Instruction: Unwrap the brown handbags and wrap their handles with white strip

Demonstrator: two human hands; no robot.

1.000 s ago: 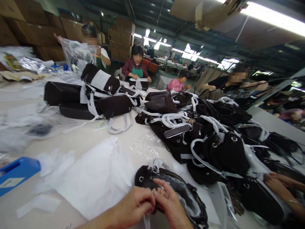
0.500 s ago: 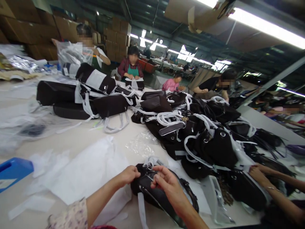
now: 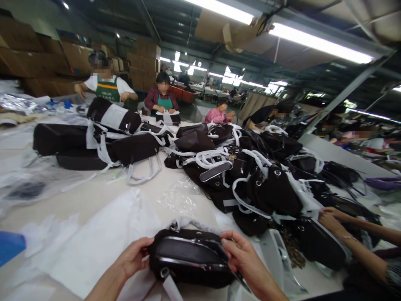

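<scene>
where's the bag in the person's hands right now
In the head view, the bag is at bottom centre, between the left hand and the right hand, just right of the white sheet.

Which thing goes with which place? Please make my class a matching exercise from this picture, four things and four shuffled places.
Things
1. Nearest black bag
2. Blue object
3. Large white sheet
4. Cardboard boxes

Places
A. Stacked in the background
B. Between the left hand and right hand
C. At the picture's lower left edge
D. Between things 1 and 2

Pairs: 1-B, 2-C, 3-D, 4-A
</scene>
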